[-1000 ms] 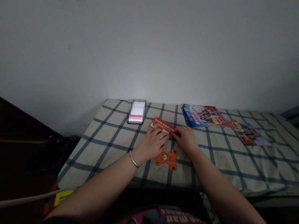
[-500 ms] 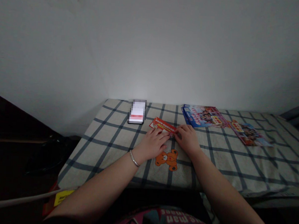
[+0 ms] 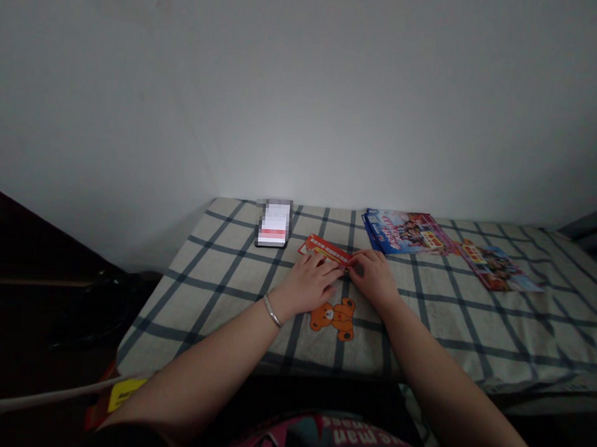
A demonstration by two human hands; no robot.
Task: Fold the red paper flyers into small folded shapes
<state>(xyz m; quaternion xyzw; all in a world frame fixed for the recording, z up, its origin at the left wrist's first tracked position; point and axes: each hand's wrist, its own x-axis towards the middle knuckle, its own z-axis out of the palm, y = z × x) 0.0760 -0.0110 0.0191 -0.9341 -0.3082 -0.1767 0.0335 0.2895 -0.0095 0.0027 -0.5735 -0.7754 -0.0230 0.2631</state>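
Note:
A red printed leaflet (image 3: 330,249), apparently folded into a narrow strip, lies on the checked cloth in front of me. My left hand (image 3: 311,281) rests over its left and middle part with fingers stretched out and slightly apart; a silver bangle is on that wrist. At the leaflet's right end, my right hand (image 3: 376,275) has thumb and fingers pinched together on the edge. The lower part of the leaflet is hidden beneath my fingers.
A phone (image 3: 274,223) with a lit screen lies near the wall. To the right are a stack of colourful leaflets (image 3: 403,232) and another leaflet (image 3: 499,266) beside it. The checked tablecloth (image 3: 214,299) has a printed teddy bear (image 3: 334,317).
My left hand has shifted very slightly to the right along the leaflet. My right hand stays at the right end, and everything else lies as before.

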